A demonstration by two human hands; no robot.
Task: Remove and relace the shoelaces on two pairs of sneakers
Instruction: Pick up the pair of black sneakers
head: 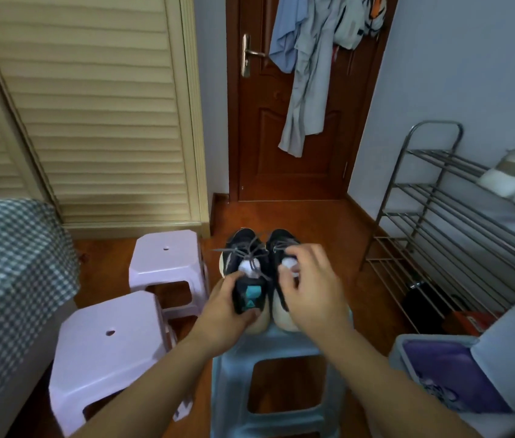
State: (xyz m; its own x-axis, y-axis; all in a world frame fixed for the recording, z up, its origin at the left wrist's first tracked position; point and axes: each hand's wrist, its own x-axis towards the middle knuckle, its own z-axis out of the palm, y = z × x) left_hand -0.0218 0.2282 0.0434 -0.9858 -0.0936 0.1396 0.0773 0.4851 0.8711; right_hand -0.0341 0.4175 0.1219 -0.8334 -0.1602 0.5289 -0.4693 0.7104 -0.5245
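Your two forearms come into view bare, with no sleeve, cuff or glove on either. Your left hand (229,306) and right hand (311,287) carry no ring or watch that shows, though the motion blur may hide something small.

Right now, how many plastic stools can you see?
3: near pink stool at left, far pink stool behind it, blue stool under the sneakers. Others may be hidden.

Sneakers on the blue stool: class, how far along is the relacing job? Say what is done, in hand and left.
Done: nothing visible; the left sneaker is still laced. In hand: the left hand grips its heel on the blue stool, and the right hand reaches over the right sneaker. Left: both unlacing and relacing; no second pair shows.
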